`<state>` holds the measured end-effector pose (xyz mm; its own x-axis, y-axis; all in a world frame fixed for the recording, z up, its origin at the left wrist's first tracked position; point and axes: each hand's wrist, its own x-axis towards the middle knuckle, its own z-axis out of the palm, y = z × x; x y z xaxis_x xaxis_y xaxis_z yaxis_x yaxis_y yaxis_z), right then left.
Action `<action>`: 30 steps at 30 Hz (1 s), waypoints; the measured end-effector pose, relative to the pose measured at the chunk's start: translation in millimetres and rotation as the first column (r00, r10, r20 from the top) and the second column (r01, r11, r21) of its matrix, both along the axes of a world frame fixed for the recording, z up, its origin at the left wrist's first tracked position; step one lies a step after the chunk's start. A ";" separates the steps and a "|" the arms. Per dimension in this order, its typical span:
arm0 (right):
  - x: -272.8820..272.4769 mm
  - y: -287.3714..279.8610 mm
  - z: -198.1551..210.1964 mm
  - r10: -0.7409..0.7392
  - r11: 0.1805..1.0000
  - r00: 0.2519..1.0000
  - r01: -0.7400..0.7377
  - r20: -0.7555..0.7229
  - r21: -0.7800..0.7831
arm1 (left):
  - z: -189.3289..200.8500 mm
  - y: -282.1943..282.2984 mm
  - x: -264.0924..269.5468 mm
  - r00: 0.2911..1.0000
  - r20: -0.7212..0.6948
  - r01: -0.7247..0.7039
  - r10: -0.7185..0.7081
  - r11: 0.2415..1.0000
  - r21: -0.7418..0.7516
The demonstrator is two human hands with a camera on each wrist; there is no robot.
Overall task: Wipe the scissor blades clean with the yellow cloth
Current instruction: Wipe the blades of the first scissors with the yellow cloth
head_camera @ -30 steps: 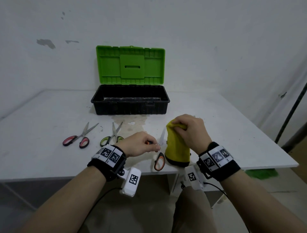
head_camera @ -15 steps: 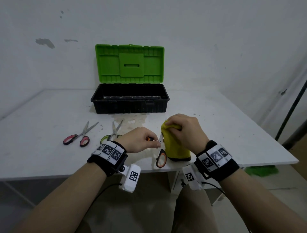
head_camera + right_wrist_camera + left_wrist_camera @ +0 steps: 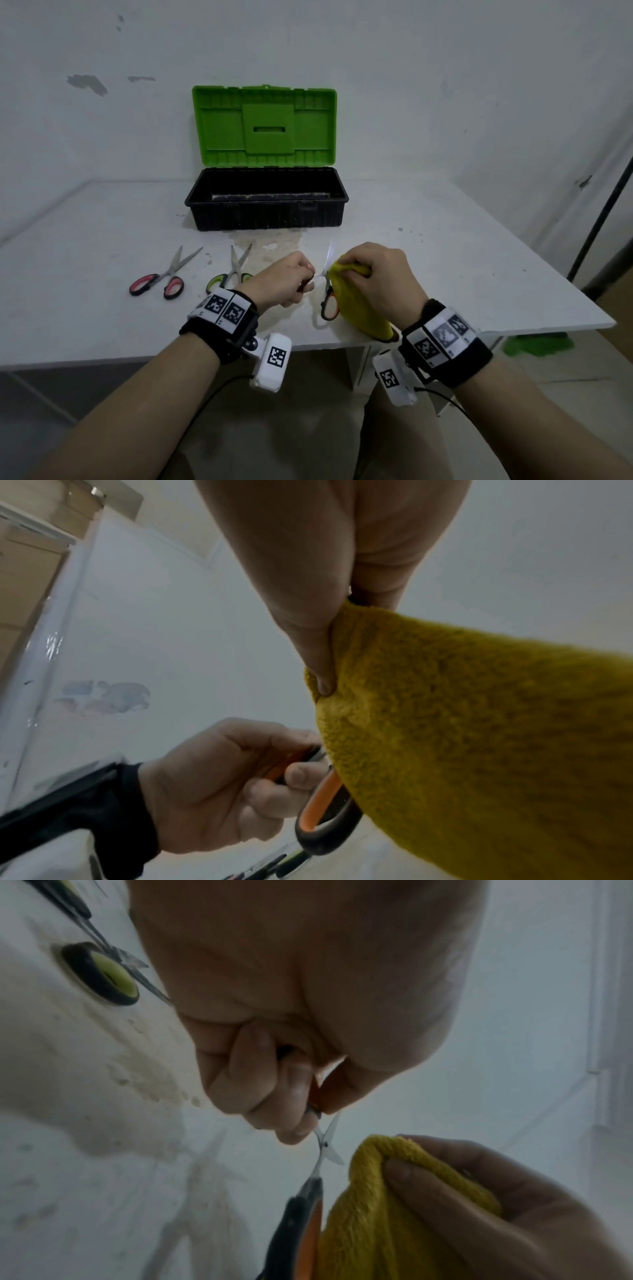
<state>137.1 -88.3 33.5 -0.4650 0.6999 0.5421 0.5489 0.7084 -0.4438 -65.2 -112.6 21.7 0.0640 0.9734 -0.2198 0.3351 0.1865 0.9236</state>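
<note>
My left hand pinches one orange-and-black handle of the scissors, which are spread open above the table's front. The other handle loop hangs free below. One blade tip sticks up just left of the yellow cloth. My right hand grips the bunched top of the cloth, right beside the blades. In the left wrist view the pivot and short blade parts show next to the cloth; whether cloth and blade touch I cannot tell. The rest of the cloth hangs down.
An open toolbox with a green lid stands at the back of the white table. Red-handled scissors and green-handled scissors lie left of my hands. A brownish stain marks the table before the box.
Both hands have drifted slightly left and away from me with the scissors and cloth. A blade tip now shows above the cloth's top.
</note>
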 end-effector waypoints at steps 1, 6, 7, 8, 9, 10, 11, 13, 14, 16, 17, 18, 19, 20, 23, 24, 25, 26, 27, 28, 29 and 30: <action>-3.0 -0.7 -1.3 0.013 1.000 1.000 -0.013 0.006 0.003 | -0.5 -0.6 1.5 1.000 0.003 0.018 -0.018 1.000 0.005; -14.4 -1.7 -9.1 0.048 0.999 0.995 -0.047 0.089 -0.022 | -0.2 -5.1 7.2 0.992 -0.012 0.126 -0.125 0.990 0.063; -13.4 -0.3 -9.8 0.040 0.999 0.995 -0.037 0.090 -0.029 | -0.4 -5.6 7.1 0.991 -0.014 0.131 -0.130 0.989 0.064; -11.6 1.0 -10.2 0.028 0.999 0.996 -0.025 0.082 -0.038 | -0.7 -6.0 6.7 0.991 -0.012 0.131 -0.131 0.989 0.061; -9.5 2.7 -9.9 0.014 0.999 0.997 -0.011 0.079 -0.046 | -0.9 -5.8 6.6 0.992 -0.010 0.129 -0.129 0.990 0.057; -7.3 4.0 -9.4 -0.005 0.999 0.996 0.009 0.084 -0.048 | -1.1 -5.9 6.3 0.992 -0.006 0.125 -0.125 0.991 0.053; -5.0 5.1 -8.4 -0.030 0.998 0.996 0.034 0.088 -0.045 | -1.4 -5.6 6.1 0.993 -0.001 0.119 -0.119 0.992 0.047; -0.7 6.2 -4.6 -0.069 0.997 0.996 0.070 0.055 -0.019 | -0.9 -4.0 5.8 0.994 0.020 0.105 -0.106 0.994 0.038; 0.8 5.0 -2.6 -0.065 0.998 0.997 0.065 0.030 0.001 | -0.2 -3.7 6.1 0.994 0.030 0.101 -0.102 0.994 0.038; -0.3 1.0 -0.1 -0.001 1.000 1.000 0.000 0.031 0.027 | 2.0 -3.5 6.7 0.993 0.027 0.110 -0.111 0.993 0.053; -2.8 -1.6 -0.3 0.042 0.999 0.997 -0.044 0.063 0.027 | 3.0 -3.7 7.1 0.992 0.017 0.123 -0.124 0.990 0.065; -5.4 -3.8 -2.3 0.075 0.997 0.992 -0.077 0.100 0.021 | 3.6 -3.9 7.6 0.991 0.005 0.136 -0.137 0.988 0.074; -7.2 -4.7 -4.6 0.090 0.996 0.989 -0.092 0.120 0.012 | 3.7 -3.8 8.1 0.989 -0.004 0.147 -0.147 0.986 0.080; -7.3 -3.6 -7.0 0.087 0.996 0.989 -0.087 0.120 -0.001 | 3.5 -4.1 8.6 0.988 -0.008 0.153 -0.153 0.985 0.080; -0.7 5.8 -9.7 0.010 1.000 0.995 -0.008 0.103 -0.027 | 1.8 -5.5 7.2 0.991 0.015 0.133 -0.134 0.989 0.061; 3.0 8.6 -9.0 -0.026 0.999 0.995 0.029 0.092 -0.026 | 1.8 -5.9 5.8 0.993 0.027 0.117 -0.119 0.992 0.056; 7.1 10.9 -7.3 -0.060 0.998 0.996 0.062 0.065 -0.019 | 2.1 -5.8 4.5 0.994 0.042 0.101 -0.103 0.994 0.052; 10.4 11.6 -5.1 -0.080 0.997 0.996 0.080 0.031 -0.008 | 2.9 -5.3 3.5 0.994 0.059 0.086 -0.089 0.995 0.048; 12.1 10.9 -2.5 -0.077 0.997 0.997 0.077 0.005 0.004 | 3.7 -4.6 2.6 0.994 0.077 0.073 -0.077 0.996 0.042; 12.1 9.2 -0.8 -0.054 0.998 0.999 0.054 -0.007 0.012 | 4.4 -4.1 2.1 0.993 0.092 0.066 -0.069 0.997 0.036; 10.1 6.7 0.0 -0.021 1.000 1.000 0.022 -0.005 0.018 | 4.6 -3.5 2.1 0.993 0.102 0.063 -0.066 0.998 0.031; 7.0 4.7 -0.4 0.009 1.000 1.000 -0.009 0.010 0.020 | 4.7 -2.9 2.8 0.992 0.106 0.064 -0.067 0.998 0.029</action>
<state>144.0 -83.6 33.1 -0.4769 0.6844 0.5515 0.5467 0.7223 -0.4236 -62.4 -115.5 26.5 0.1496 0.9715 -0.1836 0.2453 0.1435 0.9588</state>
